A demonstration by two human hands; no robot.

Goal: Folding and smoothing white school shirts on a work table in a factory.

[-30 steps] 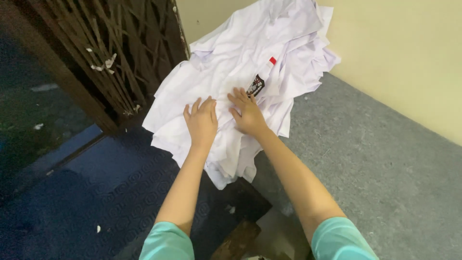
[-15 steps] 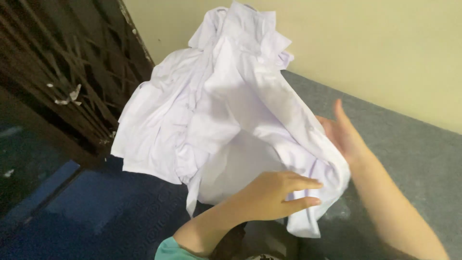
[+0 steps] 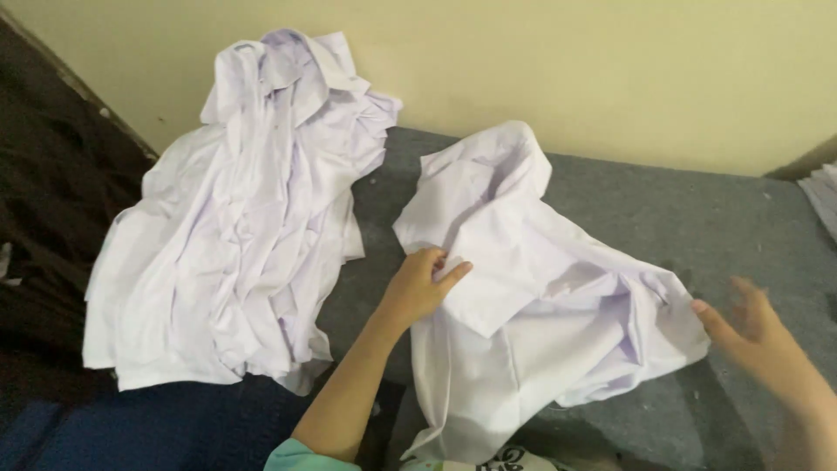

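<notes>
A white shirt (image 3: 532, 305) lies crumpled on the grey felt-covered table (image 3: 680, 209) in front of me. My left hand (image 3: 418, 283) grips the shirt's left edge with thumb and fingers pinched on the cloth. My right hand (image 3: 750, 327) hovers with fingers spread just right of the shirt's right edge, blurred, with its fingertips at the hem. A tall pile of white shirts (image 3: 235, 218) rests to the left, draped over the table's left side.
A cream wall (image 3: 567, 70) runs behind the table. A dark metal grille (image 3: 44, 201) stands at far left. Blue floor (image 3: 131, 427) shows at bottom left. The corner of another white stack (image 3: 824, 192) peeks in at the right edge.
One shirt was lifted off the pile and carried right onto the grey table. My view has swung to the right. My right hand has come off the cloth.
</notes>
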